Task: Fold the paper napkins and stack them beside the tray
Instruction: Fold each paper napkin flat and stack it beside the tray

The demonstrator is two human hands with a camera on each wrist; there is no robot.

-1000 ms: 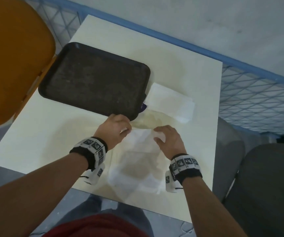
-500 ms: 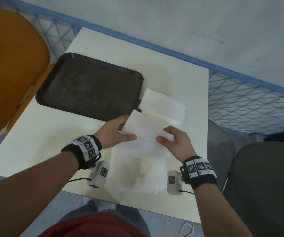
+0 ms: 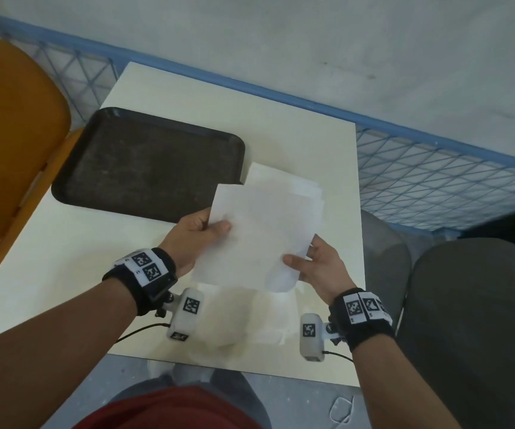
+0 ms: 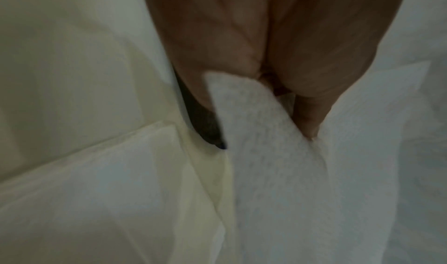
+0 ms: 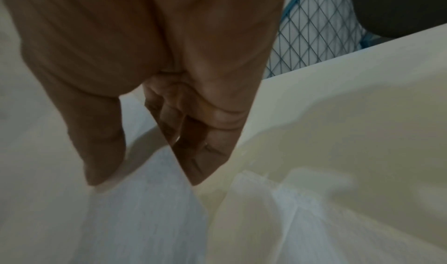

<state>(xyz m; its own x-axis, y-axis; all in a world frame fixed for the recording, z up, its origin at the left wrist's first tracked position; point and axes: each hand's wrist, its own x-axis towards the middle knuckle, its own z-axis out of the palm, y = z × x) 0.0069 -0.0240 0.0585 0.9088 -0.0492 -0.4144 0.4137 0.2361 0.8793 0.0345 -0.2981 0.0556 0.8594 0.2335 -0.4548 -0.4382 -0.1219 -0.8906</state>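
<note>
A white paper napkin (image 3: 259,236) hangs lifted above the table, held by both hands. My left hand (image 3: 202,229) pinches its left edge between thumb and fingers; the left wrist view shows the napkin (image 4: 271,153) caught there. My right hand (image 3: 304,257) pinches the lower right corner; the napkin (image 5: 145,210) runs between thumb and fingers. A stack of folded napkins (image 3: 296,187) lies just right of the dark tray (image 3: 144,162), partly hidden behind the held napkin. More unfolded napkins (image 3: 244,320) lie flat near the table's front edge.
The cream table (image 3: 281,128) ends close on the right at a blue wire fence (image 3: 436,187). An orange chair (image 3: 8,144) stands at the left, and a dark grey seat (image 3: 466,320) at the right.
Both hands have lifted one napkin off the flat pile and carried it up and away toward the folded stack beside the tray.
</note>
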